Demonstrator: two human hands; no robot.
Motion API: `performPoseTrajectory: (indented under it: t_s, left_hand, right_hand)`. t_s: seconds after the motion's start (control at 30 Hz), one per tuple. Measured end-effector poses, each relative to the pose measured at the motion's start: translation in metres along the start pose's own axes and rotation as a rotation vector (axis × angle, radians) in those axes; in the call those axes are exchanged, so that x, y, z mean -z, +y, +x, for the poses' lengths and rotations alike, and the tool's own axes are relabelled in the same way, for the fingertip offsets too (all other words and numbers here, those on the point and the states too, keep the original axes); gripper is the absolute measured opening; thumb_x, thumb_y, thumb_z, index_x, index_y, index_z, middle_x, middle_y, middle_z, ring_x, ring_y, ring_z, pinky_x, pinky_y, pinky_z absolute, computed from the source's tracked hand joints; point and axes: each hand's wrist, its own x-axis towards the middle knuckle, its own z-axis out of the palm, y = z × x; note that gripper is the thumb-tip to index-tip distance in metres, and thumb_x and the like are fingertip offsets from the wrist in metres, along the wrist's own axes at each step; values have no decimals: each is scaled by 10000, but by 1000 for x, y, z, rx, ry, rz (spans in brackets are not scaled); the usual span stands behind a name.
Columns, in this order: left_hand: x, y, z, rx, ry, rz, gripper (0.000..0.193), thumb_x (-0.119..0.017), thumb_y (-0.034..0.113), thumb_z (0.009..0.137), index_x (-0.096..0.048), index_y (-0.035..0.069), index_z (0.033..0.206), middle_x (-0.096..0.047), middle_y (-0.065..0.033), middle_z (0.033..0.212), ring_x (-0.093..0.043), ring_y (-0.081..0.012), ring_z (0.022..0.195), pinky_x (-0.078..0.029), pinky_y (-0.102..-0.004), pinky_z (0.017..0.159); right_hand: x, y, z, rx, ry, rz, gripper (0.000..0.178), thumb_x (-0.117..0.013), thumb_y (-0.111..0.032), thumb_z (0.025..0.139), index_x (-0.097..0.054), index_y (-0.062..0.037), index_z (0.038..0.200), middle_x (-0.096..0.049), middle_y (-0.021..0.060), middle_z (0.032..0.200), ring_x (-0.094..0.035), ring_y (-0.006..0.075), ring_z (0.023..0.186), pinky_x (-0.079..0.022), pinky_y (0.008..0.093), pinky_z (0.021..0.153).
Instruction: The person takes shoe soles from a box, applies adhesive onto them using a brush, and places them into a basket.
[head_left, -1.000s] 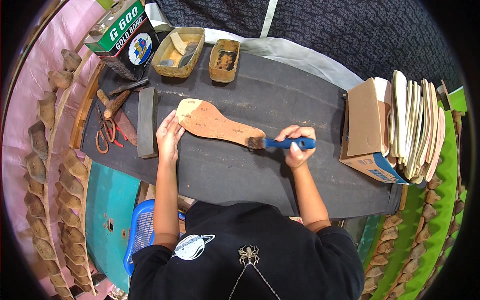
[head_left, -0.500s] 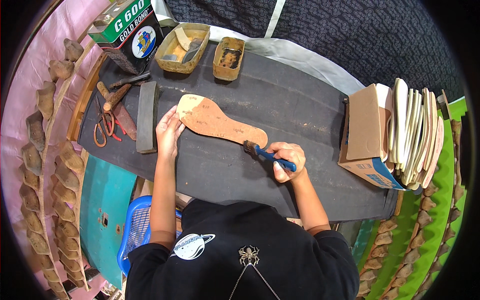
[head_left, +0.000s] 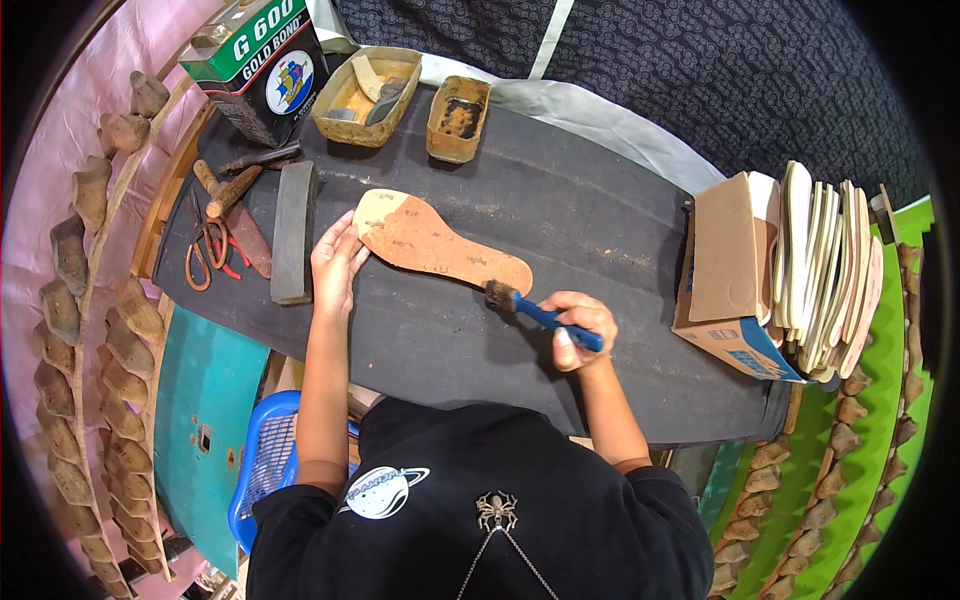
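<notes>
A tan insole (head_left: pixel 440 243), paler at its wide left end and darker brown over the rest, is held level above the dark worktable. My left hand (head_left: pixel 338 262) pinches it by that wide end, the thumb on top and the other fingers partly hidden beneath. In my right hand (head_left: pixel 581 329) is a brush (head_left: pixel 540 313) with a blue handle. Its dark bristles meet the lower edge of the insole near the narrow right end.
Left of the insole lie a grey block (head_left: pixel 294 235), scissors (head_left: pixel 208 245) and hammers. Behind stand a green and black can (head_left: pixel 262 75), a tray of scraps (head_left: pixel 345 133) and a stained tub (head_left: pixel 452 150). A cardboard box (head_left: pixel 722 255) of stacked insoles (head_left: pixel 825 270) is at right.
The brush has shifted slightly right and its handle tilts a little more downward. My right hand has moved right with it. The insole and my left hand stay nearly in place.
</notes>
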Motion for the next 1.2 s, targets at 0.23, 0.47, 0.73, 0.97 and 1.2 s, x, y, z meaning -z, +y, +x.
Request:
performPoseTrajectory:
  t_s: [0.23, 0.47, 0.73, 0.97, 1.2]
  left_hand:
    - [3, -2, 3, -6, -17, -15, 354, -487, 134, 850, -413, -20, 1161, -552, -93, 1039, -543, -154, 943, -431, -298, 824]
    - [3, 0, 5, -15, -24, -24, 360, -499, 129, 844, -414, -18, 1163, -552, -90, 1036, -543, -152, 938, -434, -292, 819]
    - [3, 5, -2, -29, -28, -140, 357, -504, 105, 835, -417, 16, 1170, -559, -56, 1009, -559, -106, 848, -452, -247, 755]
    - [5, 26, -22, -89, 20, -171, 345, -511, 92, 826, -431, 0, 1148, -563, -66, 1009, -570, -122, 859, -467, -255, 751]
    - [15, 45, -55, -145, 71, -211, 335, -510, 85, 824, -437, -1, 1141, -565, -72, 1003, -578, -122, 843, -479, -241, 726]
  right_hand:
    - [14, 4, -14, -143, 55, -34, 121, -515, -80, 624, -456, -1, 694, -556, 158, 613, -572, 225, 520, -465, 282, 470]
    - [35, 11, -19, -417, 297, 167, 258, -544, -221, 717, -389, -26, 785, -520, 168, 689, -492, 154, 467, -422, 229, 384]
    - [-19, 66, 77, -471, 552, 399, 165, -490, -111, 843, -433, -28, 974, -562, 168, 905, -580, 184, 647, -499, 291, 575]
    - [-77, 133, 111, -532, 162, -4, 198, -614, -133, 772, -528, -10, 901, -582, 51, 746, -558, 86, 647, -434, 205, 587]
    - [-91, 142, 104, -549, 68, -94, 267, -623, -174, 760, -531, -13, 952, -581, 98, 789, -561, 131, 648, -450, 247, 598]
